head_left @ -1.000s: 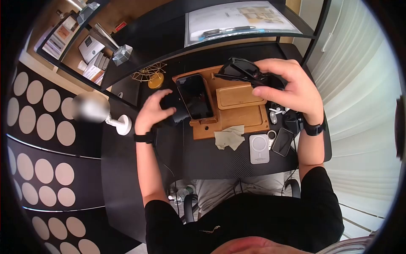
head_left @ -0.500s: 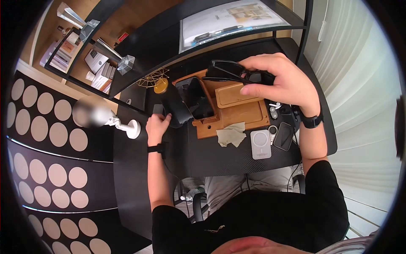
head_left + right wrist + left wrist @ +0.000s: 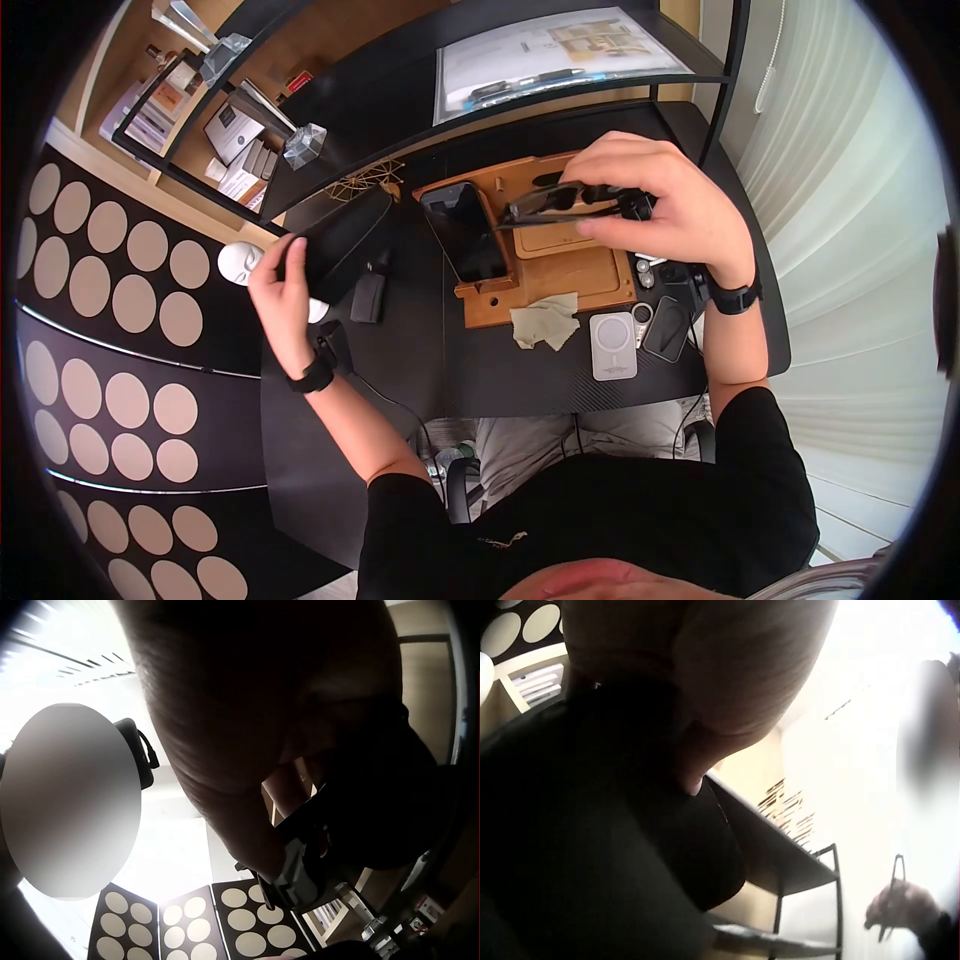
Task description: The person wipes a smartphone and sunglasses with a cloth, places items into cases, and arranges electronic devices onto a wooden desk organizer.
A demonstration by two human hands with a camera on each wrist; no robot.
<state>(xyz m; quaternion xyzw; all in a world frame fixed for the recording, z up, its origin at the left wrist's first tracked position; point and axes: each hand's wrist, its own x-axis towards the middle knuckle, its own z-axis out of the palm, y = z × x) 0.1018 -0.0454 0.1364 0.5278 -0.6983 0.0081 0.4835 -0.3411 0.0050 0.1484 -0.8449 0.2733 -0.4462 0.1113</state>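
A person's right hand [image 3: 665,205] pinches dark-framed sunglasses [image 3: 565,203], temples unfolded, above a wooden desk organiser tray [image 3: 560,285]. The left hand [image 3: 283,290] curls round a lifted black oblong glasses case [image 3: 345,240]. Casing the glasses appears not yet done.

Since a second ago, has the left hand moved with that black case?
Yes. The left hand has carried the black case left, away from the wooden tray, and now holds it beside the white lamp base.
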